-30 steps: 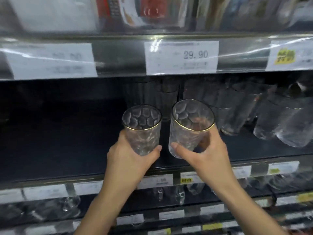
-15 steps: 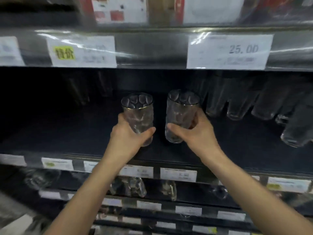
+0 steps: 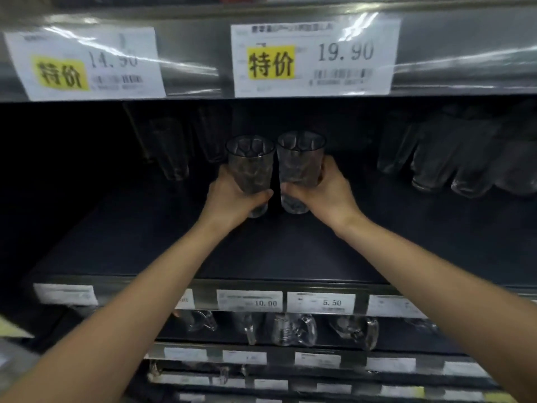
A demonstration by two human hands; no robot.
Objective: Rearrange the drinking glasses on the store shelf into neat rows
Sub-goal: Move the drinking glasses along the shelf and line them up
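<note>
Two clear faceted drinking glasses stand side by side, upright, deep over the dark shelf (image 3: 261,251). My left hand (image 3: 232,196) grips the left glass (image 3: 250,161) around its lower half. My right hand (image 3: 322,193) grips the right glass (image 3: 299,158) the same way. The two glasses are almost touching, and their bases are at or just above the shelf surface; I cannot tell which. Fingers hide the lower walls of both glasses.
Tall clear glasses (image 3: 174,149) stand at the back left, and a group of tilted glasses (image 3: 453,158) crowds the right. Price tags (image 3: 313,53) hang on the shelf rail above. Glass mugs (image 3: 293,330) sit on the lower shelf.
Both hands have carried their glasses leftward along the shelf and further in, bringing the two glasses closer together. The view has shifted left past new price tags.
</note>
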